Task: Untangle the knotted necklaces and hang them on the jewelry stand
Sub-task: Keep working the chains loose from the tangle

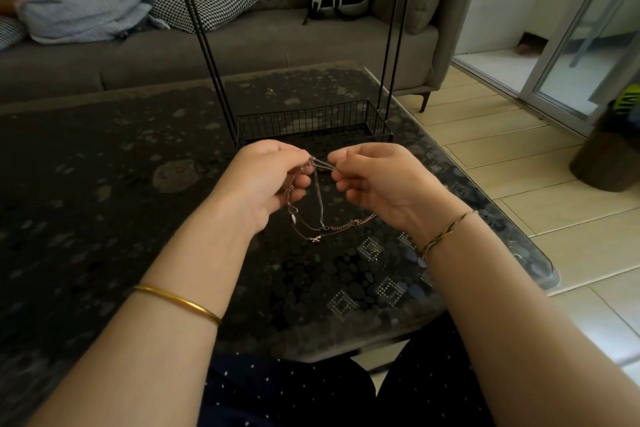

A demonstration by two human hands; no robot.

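Currently holds the knotted necklaces (318, 198) pinched in both left hand (266, 180) and right hand (377, 180), just in front of the jewelry stand (311, 121), above the table (104, 184); lets loose loops dangle below.

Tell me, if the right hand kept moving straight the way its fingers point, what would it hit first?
The right hand points toward the left hand, so it would first press into the knotted necklaces both pinch, then likely that hand.
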